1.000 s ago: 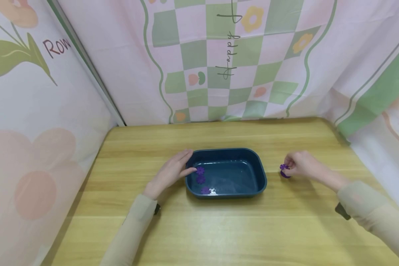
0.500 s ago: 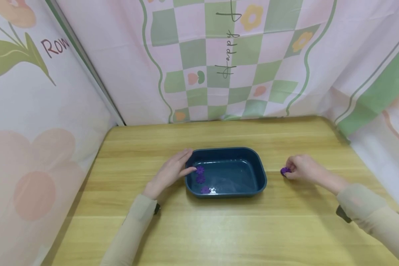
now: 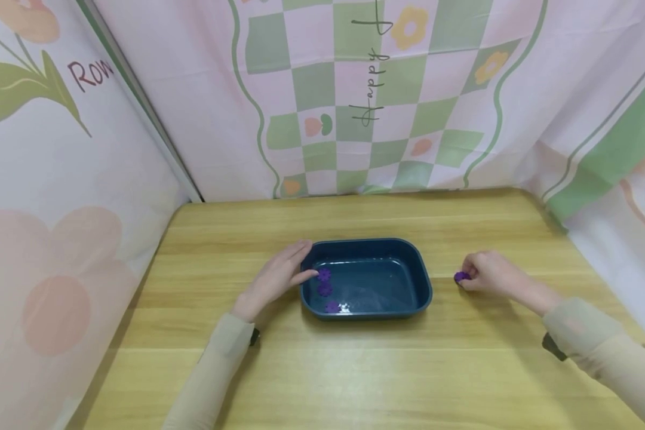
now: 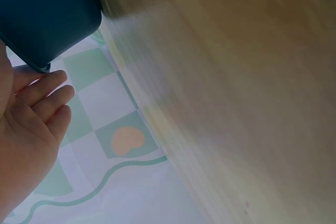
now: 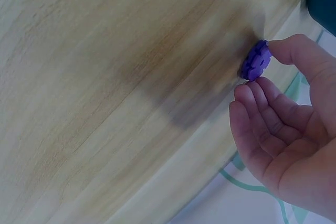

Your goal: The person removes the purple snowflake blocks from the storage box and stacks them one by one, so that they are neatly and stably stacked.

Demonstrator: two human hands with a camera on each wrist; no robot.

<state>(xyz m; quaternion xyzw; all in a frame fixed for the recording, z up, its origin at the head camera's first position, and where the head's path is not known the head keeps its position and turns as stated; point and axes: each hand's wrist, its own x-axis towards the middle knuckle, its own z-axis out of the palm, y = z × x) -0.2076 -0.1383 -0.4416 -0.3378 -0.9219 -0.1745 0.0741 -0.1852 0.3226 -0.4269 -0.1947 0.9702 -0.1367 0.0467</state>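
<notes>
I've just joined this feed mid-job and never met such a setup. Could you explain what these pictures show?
No machine here, only a person: the left grip and right grip are bare hands. The head picture looks forward and down over both; each wrist picture looks at its own hand's work. On the light wood-grain table stands a dark blue, rectangular, plastic-looking container with rounded corners. Inside, toward its left end, three purple flower-shaped flat pieces show. The left grip rests at that end's rim. Right of the container, the right grip pinches a similar purple item; whether it's one piece or a stack is hard to tell.
</notes>
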